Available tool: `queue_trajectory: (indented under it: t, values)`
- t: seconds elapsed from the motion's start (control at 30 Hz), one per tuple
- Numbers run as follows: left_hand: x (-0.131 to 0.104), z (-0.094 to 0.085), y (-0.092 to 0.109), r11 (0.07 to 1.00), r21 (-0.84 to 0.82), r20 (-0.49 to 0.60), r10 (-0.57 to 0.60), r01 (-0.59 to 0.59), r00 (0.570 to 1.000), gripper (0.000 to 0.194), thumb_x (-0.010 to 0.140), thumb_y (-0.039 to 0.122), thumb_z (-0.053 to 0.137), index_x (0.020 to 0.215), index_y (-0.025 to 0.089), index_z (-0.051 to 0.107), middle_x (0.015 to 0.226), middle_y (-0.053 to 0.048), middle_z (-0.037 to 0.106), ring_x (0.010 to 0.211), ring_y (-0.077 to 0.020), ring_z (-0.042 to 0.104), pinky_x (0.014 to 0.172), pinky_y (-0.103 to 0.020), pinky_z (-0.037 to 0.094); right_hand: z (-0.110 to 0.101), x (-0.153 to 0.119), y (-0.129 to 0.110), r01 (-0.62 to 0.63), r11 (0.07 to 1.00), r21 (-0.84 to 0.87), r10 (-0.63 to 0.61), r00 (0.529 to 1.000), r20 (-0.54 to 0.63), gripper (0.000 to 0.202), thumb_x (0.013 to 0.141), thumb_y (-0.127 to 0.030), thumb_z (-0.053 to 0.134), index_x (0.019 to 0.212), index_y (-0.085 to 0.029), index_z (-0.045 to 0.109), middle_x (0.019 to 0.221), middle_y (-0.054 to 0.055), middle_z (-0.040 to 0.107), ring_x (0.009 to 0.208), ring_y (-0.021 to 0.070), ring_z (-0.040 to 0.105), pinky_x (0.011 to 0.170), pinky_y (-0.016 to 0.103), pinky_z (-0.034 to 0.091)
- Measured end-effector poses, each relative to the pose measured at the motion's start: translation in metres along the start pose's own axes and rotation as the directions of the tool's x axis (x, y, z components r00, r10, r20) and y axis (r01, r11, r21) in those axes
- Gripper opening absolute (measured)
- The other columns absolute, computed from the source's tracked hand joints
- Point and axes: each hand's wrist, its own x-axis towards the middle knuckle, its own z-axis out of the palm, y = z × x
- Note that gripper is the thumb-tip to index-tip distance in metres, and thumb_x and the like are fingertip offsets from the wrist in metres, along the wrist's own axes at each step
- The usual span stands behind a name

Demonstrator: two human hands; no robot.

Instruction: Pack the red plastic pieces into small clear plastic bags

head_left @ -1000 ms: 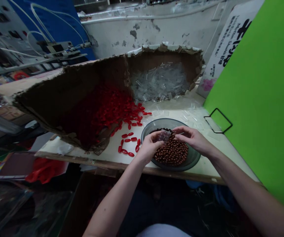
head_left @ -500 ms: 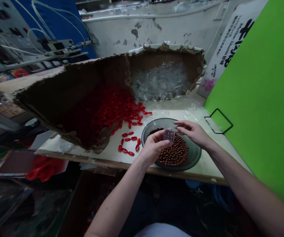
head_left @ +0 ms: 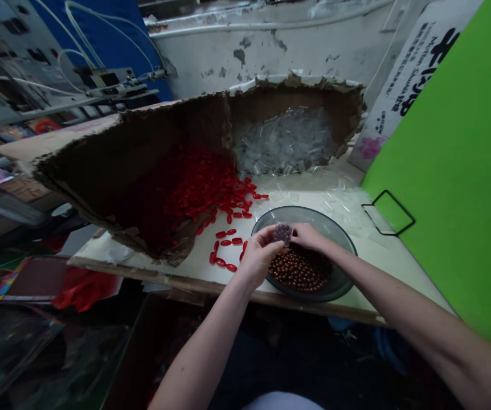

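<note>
- One bowl (head_left: 344, 273) by the table's (head_left: 382, 256) front edge, brown beads (head_left: 301, 271) inside too many to count
- One clear packet (head_left: 282, 234) over the bowl's left side, pinched by the left hand (head_left: 261, 253)
- Right hand (head_left: 309, 236) just beside it; cannot tell whether it grips

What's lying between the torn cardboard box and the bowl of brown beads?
In the head view, loose red pieces and scattered clear pieces lie on the white tabletop between the cardboard box and the bowl.

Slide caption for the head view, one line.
Left hand holding a small clear packet over a bowl of brown beads, right hand close to the packet.
</note>
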Motion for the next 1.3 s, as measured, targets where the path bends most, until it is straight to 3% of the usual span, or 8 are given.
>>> queue_trajectory:
  t: [0.17, 0.3, 0.5, 0.6, 0.73, 0.93, 1.13, 1.3]
  values:
    - [0.007, -0.011, 0.000, 0.998, -0.044, -0.034, 0.045, -0.046, 0.998, 0.030, 0.066, 0.021, 0.075, 0.094, 0.015, 0.066, 0.098, -0.005, 0.067, 0.082, -0.0120, 0.062, 0.074, -0.025, 0.049, -0.021, -0.030, 0.003, 0.007, 0.920, 0.392, -0.003, 1.000, -0.013, 0.033, 0.086, -0.037, 0.053, 0.110, -0.017, 0.062, 0.108, 0.008, 0.070, 0.097, 0.0202, 0.065, 0.083, 0.033, 0.051]
    - [0.007, -0.010, -0.003, 0.998, -0.042, -0.027, 0.042, -0.043, 0.999, 0.027, 0.068, 0.024, 0.075, 0.091, 0.015, 0.063, 0.093, -0.004, 0.067, 0.078, -0.0123, 0.064, 0.078, -0.027, 0.049, -0.023, -0.056, 0.002, -0.135, 0.542, 0.829, 0.062, 0.991, 0.121, 0.034, 0.078, -0.037, 0.068, 0.107, -0.020, 0.065, 0.109, 0.008, 0.068, 0.098, 0.0188, 0.065, 0.088, 0.034, 0.051]
    - [0.001, -0.007, -0.013, 0.987, 0.160, 0.069, -0.030, 0.019, 0.997, 0.027, 0.077, 0.030, 0.067, 0.097, 0.015, 0.061, 0.091, -0.005, 0.066, 0.072, -0.0113, 0.063, 0.068, -0.024, 0.050, -0.041, -0.077, -0.021, -0.170, 0.279, 0.945, 0.146, 0.980, 0.133, 0.033, 0.076, -0.033, 0.072, 0.107, -0.024, 0.068, 0.100, 0.004, 0.070, 0.088, 0.0131, 0.066, 0.076, 0.024, 0.052]
    - [-0.002, -0.002, -0.017, 0.964, 0.265, 0.092, -0.048, 0.022, 0.995, 0.027, 0.079, 0.031, 0.064, 0.100, 0.015, 0.062, 0.095, -0.005, 0.065, 0.070, -0.0087, 0.060, 0.063, -0.020, 0.048, -0.054, -0.084, -0.037, -0.104, 0.282, 0.954, 0.139, 0.988, 0.067, 0.032, 0.074, -0.033, 0.074, 0.105, -0.025, 0.070, 0.097, 0.002, 0.070, 0.082, 0.0113, 0.064, 0.073, 0.022, 0.051]
    - [-0.003, 0.006, -0.020, 0.947, 0.322, 0.144, -0.064, 0.014, 0.988, 0.028, 0.080, 0.031, 0.063, 0.103, 0.016, 0.062, 0.093, -0.004, 0.063, 0.068, -0.0072, 0.056, 0.060, -0.018, 0.046, -0.060, -0.090, -0.050, -0.040, 0.407, 0.912, 0.141, 0.990, -0.019, 0.031, 0.068, -0.035, 0.079, 0.095, -0.022, 0.070, 0.092, 0.002, 0.069, 0.073, 0.0106, 0.060, 0.060, 0.021, 0.045]
    - [-0.005, 0.015, -0.020, 0.926, 0.377, 0.163, -0.053, -0.012, 0.985, 0.027, 0.081, 0.030, 0.061, 0.103, 0.015, 0.062, 0.089, -0.003, 0.061, 0.066, -0.0069, 0.052, 0.057, -0.018, 0.044, -0.061, -0.097, -0.051, -0.068, 0.534, 0.842, 0.116, 0.993, 0.007, 0.031, 0.068, -0.040, 0.077, 0.090, -0.020, 0.070, 0.085, 0.003, 0.069, 0.070, 0.0127, 0.059, 0.062, 0.026, 0.044]
    - [-0.008, 0.019, -0.018, 0.888, 0.456, 0.165, -0.027, -0.052, 0.986, 0.028, 0.082, 0.032, 0.058, 0.105, 0.015, 0.061, 0.086, -0.003, 0.060, 0.066, -0.0088, 0.051, 0.057, -0.019, 0.042, -0.063, -0.101, -0.053, -0.072, 0.545, 0.836, 0.106, 0.994, 0.016, 0.032, 0.065, -0.038, 0.078, 0.089, -0.019, 0.069, 0.087, 0.003, 0.072, 0.078, 0.0157, 0.064, 0.079, 0.033, 0.048]
    - [-0.011, 0.020, -0.018, 0.821, 0.552, 0.158, 0.068, -0.145, 0.985, 0.026, 0.085, 0.033, 0.054, 0.105, 0.018, 0.062, 0.094, -0.006, 0.064, 0.079, -0.0142, 0.056, 0.065, -0.021, 0.043, -0.054, -0.100, -0.058, -0.054, 0.526, 0.849, 0.145, 0.989, -0.027, 0.028, 0.065, -0.036, 0.079, 0.085, -0.020, 0.071, 0.083, 0.002, 0.072, 0.074, 0.0151, 0.064, 0.076, 0.032, 0.048]
